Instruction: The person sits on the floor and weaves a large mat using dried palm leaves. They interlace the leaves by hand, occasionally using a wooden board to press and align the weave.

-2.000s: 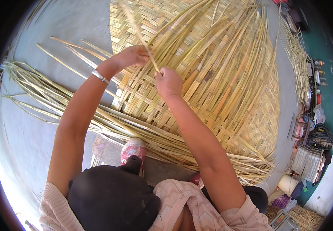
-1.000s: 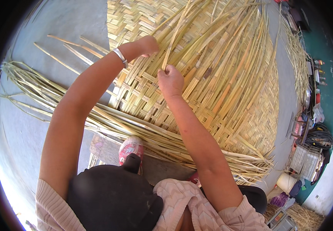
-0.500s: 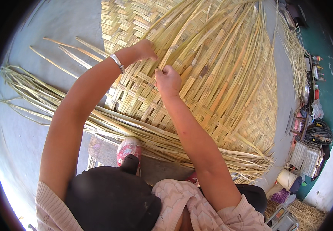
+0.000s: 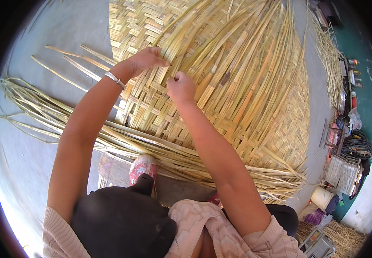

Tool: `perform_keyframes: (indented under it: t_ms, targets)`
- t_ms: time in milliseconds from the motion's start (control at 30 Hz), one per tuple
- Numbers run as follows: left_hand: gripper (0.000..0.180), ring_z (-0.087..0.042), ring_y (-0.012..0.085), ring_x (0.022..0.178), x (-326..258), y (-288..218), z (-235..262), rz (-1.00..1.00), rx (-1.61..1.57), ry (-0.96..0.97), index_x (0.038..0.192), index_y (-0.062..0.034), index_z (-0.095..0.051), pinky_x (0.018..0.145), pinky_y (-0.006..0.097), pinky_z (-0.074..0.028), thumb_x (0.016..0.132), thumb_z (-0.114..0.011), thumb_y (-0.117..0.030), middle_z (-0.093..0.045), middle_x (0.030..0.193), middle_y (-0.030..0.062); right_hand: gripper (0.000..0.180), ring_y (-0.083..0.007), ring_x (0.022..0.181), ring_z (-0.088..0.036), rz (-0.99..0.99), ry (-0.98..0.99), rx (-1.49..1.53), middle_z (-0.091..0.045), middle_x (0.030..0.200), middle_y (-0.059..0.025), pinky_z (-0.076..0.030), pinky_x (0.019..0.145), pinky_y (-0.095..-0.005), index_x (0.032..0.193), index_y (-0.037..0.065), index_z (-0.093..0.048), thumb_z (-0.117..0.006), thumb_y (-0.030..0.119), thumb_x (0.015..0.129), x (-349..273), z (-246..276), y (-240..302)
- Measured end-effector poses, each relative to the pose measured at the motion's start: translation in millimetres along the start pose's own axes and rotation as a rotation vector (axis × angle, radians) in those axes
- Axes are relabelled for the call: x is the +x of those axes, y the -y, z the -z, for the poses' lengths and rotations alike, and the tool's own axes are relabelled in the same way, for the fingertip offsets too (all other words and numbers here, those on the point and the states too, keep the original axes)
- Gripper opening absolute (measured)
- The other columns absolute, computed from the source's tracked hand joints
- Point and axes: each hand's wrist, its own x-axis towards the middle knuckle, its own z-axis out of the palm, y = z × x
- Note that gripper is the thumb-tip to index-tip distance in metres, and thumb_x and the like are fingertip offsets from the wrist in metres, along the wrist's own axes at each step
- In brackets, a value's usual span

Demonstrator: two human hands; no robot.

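Observation:
A large mat (image 4: 136, 32) of flat, pale yellow-green reed strips lies before me, woven in a slanting pattern. Long loose strips (image 4: 242, 56) fan over it from the far edge. My left hand (image 4: 145, 61), with a silver bangle on the wrist, is closed round some of these strips near the mat's left side, thumb pointing right. Just nearer and to the right, my right hand (image 4: 181, 89) is curled in a pinch low over the weave. A reed strip seems to be between its fingertips, though the fingers mostly hide it.
A thick bundle of unwoven strip ends (image 4: 35, 101) runs along the mat's near edge. My shoe (image 4: 143, 168) stands beside a small wooden stool (image 4: 116, 170). Along the right wall are a coiled black cable (image 4: 356, 145), a wire rack (image 4: 343, 174), a pale bucket (image 4: 321, 197) and straw (image 4: 345, 241).
Both hands have shifted slightly left; the left one has also come a little nearer. More of the loose strips beside the left hand now show.

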Motion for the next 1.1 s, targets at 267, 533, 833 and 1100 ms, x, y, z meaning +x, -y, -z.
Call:
perform_keyframes:
  t_ms: [267,533,833,1100]
  targets:
    - [0.034,-0.057,0.0169,0.100,-6.1,-2.1,1.4,0.007,-0.218,0.113,0.113,-0.0041,-0.062,0.095,0.031,-0.042,0.081,-0.072,-0.011,-0.065,0.104,0.0057,0.028,-0.0372,0.092,-0.063,0.296,0.081,-0.271,-0.066,0.099,-0.0186,-0.050,0.081,-0.0459,0.109,0.007,-0.063,-0.058,0.015,0.083,-13.8,10.5,8.0]
    - [0.028,-0.058,0.0170,0.101,-5.1,14.5,11.7,-0.141,-0.692,-0.068,0.115,-0.0110,-0.057,0.094,0.032,-0.044,0.090,-0.064,-0.020,-0.063,0.106,0.0032,0.040,-0.0339,0.095,-0.064,0.298,0.222,-0.196,-0.066,0.108,-0.0198,-0.049,0.083,-0.0391,0.124,0.008,-0.059,-0.060,0.022,0.086,-1.2,14.6,-1.3]
    - [0.024,-0.053,0.0108,0.071,19.1,7.5,8.2,-0.074,-0.394,-0.272,0.101,-0.0119,-0.063,0.067,0.027,-0.046,0.095,-0.055,-0.034,-0.057,0.079,-0.0019,0.043,-0.0302,0.093,-0.065,0.292,0.250,-0.198,-0.067,0.106,-0.0191,-0.049,0.082,-0.0373,0.128,0.006,-0.056,-0.060,0.025,0.090,1.5,15.1,-4.2]
    - [0.042,-0.054,0.0138,0.060,25.4,-13.0,3.6,0.141,-0.280,-0.430,0.087,-0.0079,-0.064,0.056,0.029,-0.046,0.097,-0.048,-0.045,-0.056,0.064,0.0014,0.039,-0.0350,0.104,-0.060,0.178,0.304,-0.169,-0.064,0.114,-0.0191,-0.047,0.090,-0.0411,0.125,0.009,-0.059,-0.058,0.024,0.089,0.9,18.4,4.5]
